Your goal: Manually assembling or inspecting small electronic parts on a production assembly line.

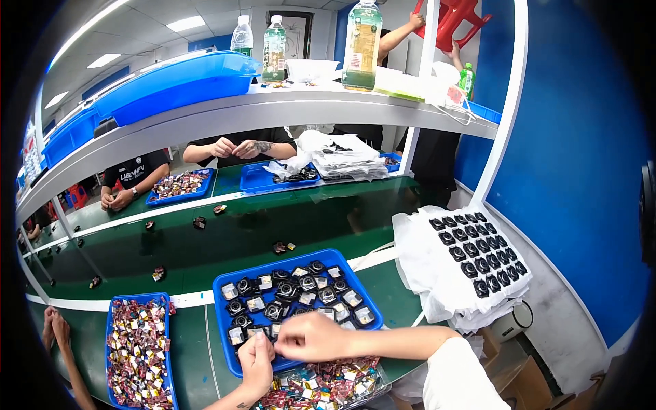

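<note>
My left hand [255, 361] and my right hand [313, 337] meet over the near edge of a blue tray [220, 295]. The fingers of both are closed and pressed together at the tips; whatever they hold is hidden or too small to name. Black round-lensed modules [287, 290], several with pale square labels, lie in rows in that tray. Just below my hands, a clear tray [383, 380] is heaped with small red, white and yellow parts [321, 384]. My right forearm partly covers this heap.
Left stands another blue tray [168, 342] of small parts, near another person's hands [57, 326]. Beyond runs a green conveyor [253, 236] with scattered parts. Stacked white trays [444, 273] of black modules stand right. A white shelf [307, 102] crosses overhead, carrying bottles and blue bins.
</note>
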`<state>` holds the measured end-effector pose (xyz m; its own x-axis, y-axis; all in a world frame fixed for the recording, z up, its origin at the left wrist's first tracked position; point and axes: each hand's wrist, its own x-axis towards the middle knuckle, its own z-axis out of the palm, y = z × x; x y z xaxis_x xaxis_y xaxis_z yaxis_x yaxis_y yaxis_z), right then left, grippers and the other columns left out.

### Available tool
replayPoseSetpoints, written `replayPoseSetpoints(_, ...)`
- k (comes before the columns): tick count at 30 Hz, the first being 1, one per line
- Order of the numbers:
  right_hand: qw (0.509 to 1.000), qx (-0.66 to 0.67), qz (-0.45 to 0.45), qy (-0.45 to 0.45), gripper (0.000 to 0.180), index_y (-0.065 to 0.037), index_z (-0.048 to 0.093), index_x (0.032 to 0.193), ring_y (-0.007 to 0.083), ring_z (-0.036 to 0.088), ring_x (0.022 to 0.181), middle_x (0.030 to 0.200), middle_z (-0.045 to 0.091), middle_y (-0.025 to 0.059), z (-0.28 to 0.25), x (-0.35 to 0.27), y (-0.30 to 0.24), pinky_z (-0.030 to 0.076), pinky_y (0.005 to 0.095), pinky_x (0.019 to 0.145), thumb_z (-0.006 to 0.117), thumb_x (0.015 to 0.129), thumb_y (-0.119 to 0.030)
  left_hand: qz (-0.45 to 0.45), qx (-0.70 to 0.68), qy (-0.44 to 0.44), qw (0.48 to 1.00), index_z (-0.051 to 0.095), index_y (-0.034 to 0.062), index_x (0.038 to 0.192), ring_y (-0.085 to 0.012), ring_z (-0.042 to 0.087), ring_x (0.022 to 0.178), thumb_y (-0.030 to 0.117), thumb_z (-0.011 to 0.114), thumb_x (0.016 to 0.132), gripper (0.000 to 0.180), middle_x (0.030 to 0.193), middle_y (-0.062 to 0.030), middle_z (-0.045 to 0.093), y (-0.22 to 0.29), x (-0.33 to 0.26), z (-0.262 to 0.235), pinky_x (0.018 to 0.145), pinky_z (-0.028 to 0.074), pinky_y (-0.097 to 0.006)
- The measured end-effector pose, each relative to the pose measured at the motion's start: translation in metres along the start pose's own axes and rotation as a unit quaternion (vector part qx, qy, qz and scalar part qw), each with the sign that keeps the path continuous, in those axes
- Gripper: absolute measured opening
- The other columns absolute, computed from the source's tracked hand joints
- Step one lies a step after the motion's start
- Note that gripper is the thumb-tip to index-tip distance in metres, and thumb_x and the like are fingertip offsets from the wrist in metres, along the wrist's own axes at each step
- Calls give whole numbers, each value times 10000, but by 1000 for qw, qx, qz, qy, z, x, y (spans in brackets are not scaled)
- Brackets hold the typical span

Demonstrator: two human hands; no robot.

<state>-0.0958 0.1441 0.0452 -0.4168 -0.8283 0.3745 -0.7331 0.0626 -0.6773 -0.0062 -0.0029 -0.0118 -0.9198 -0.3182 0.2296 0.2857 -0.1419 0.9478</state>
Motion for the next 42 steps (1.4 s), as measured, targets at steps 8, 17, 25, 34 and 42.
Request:
replayPoseSetpoints(8,958,-122,-194,-169,282,-94,643,762,206,458,893,846,512,34,27,-35,12,349,351,703,714,690,-357,-42,31,-28,998,382,64,627,-52,282,498,232,420,1002,412,559,35,351,3,5,4,457,234,-234)
replayPoseSetpoints(17,967,-77,-176,-169,184,-92,607,764,199,476,866,818,539,22,27,-45,3,362,344,706,677,718,-256,-49,123,-25,991,488,32,626,-40,394,531,206,461,979,394,575,11,477,8,-6,5,488,313,-218)
replayPoseSetpoints(25,982,168,33,-85,152,-26,567,869,105,588,655,753,606,52,-22,-13,-8,459,252,582,664,826,-135,-32,96,-55,993,594,9,799,-28,431,565,182,507,965,255,629,27,518,9,4,3,507,336,-199)
replayPoseSetpoints(34,899,383,209,27,201,-12,535,970,57,597,705,817,612,40,-31,1,18,490,186,596,675,830,-45,-14,46,-100,994,637,-2,937,-53,538,664,138,527,947,178,804,-49,653,11,4,0,588,419,-199)
replayPoseSetpoints(42,887,435,158,13,309,26,563,1096,159,639,899,969,636,129,-25,0,16,533,266,795,668,807,5,7,45,-70,996,608,6,957,-30,459,640,18,684,810,165,805,12,571,9,-1,6,599,382,-181)
